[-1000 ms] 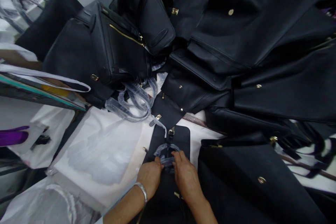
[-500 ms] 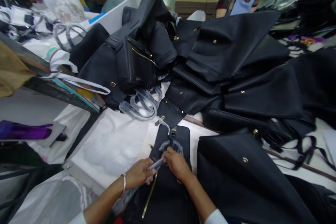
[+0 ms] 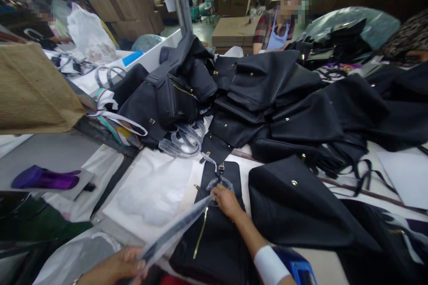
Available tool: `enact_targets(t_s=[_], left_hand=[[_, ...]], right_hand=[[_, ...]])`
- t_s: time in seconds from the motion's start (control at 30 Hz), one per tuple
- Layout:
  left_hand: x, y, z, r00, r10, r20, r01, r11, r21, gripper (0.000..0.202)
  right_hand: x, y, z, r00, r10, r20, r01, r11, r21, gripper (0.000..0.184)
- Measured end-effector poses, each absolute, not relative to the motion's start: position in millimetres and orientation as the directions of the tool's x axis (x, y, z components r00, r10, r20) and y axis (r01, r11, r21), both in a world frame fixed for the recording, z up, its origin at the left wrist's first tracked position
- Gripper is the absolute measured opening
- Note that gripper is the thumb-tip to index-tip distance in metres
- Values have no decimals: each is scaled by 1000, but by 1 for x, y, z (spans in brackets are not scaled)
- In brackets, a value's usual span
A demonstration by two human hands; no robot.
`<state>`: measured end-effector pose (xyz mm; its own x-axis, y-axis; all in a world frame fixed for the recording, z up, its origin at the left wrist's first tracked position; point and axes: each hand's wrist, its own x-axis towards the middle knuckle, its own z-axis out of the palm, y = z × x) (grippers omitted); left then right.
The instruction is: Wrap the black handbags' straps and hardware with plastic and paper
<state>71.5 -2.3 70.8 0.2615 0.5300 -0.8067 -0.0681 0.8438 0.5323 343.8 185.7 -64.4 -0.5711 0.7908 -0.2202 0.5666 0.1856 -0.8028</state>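
A black leather bag [image 3: 217,240] with a gold zip lies in front of me on the white table [image 3: 160,178]. My right hand [image 3: 225,200] presses on the bag's plastic-wrapped handle [image 3: 220,183], fingers closed around it. My left hand [image 3: 115,267], at the bottom edge, grips the end of a long clear plastic strip [image 3: 177,227] that stretches from it up to the handle.
A heap of black bags [image 3: 267,98] covers the far and right side of the table. Another black bag [image 3: 301,205] lies right of my arm. Plastic-wrapped handles [image 3: 182,140], a burlap bag [image 3: 30,89] and a purple object [image 3: 43,179] lie left. A person [image 3: 284,13] in an apron sits behind.
My left hand has pulled back toward me to the lower left, drawing the plastic strip out long from the handle. The right hand stays on the handle. My view has tilted up.
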Motion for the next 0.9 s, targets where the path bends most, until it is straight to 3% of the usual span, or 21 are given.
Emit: enact_targets(t_s=[0.1,0.13,0.2,0.27,0.33,0.5,0.7,0.9], left_hand=[[92,48,101,255,669,-698,-339,738,583,24],[103,68,109,266,701,-662,-397,705,587,22],[129,108,119,294,736,-609,-516,659,548,15],[156,143,119,292,746,-599,-629,621,467,9],[180,173,109,281,761,-584,-672,591,446,10],[203,234,64,195,784,-589,-727,519,449,23],[189,251,17,79,800,-595,-675,482,559,21],[163,225,-1,102,838,-536,-371,532,761,26]], right_hand=[[345,164,-27,-486,849,-205,546,112,-830,39],[344,152,-11,-473,855,-214,469,38,-882,44],[338,123,23,-521,815,-255,107,-233,-966,53],[324,92,49,-623,744,-241,-250,-482,-840,73],[306,67,63,-655,712,-253,-390,-606,-693,89],[276,36,55,-609,688,-395,-466,-713,-524,62],[313,56,70,-564,659,-498,-506,-752,-422,39],[371,158,104,-347,812,-470,-563,-581,-588,26]])
